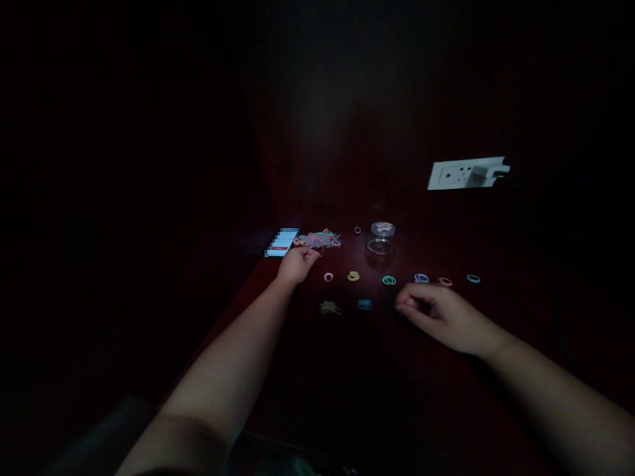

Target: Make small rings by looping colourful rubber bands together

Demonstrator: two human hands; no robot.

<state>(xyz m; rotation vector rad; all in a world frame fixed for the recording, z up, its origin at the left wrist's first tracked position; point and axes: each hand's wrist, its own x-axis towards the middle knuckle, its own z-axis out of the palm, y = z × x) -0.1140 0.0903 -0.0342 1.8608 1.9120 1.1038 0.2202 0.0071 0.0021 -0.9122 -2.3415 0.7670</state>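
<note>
My left hand (296, 265) is at the near edge of a mixed pile of small coloured bands (320, 239), its fingers closed in a pinch. Whatever is in that pinch is too small to make out. Over the dark red table my right hand (441, 316) is curled, thumb and fingertips together, and what it holds is hidden. Beyond it lies a row of hair ties: pink (328, 277), yellow (353, 276), green (389, 280), purple (421, 278), orange (445, 281) and blue (473, 279). Closer to me are a tan bunch of bands (329, 307) and a blue bunch (364, 305).
A clear lidded jar (381, 239) stands behind the row, with one small dark ring (358, 230) to its left. The lit phone (282, 242) lies left of the pile. On the wall, a white socket panel (449, 175) holds a plugged-in charger (489, 173).
</note>
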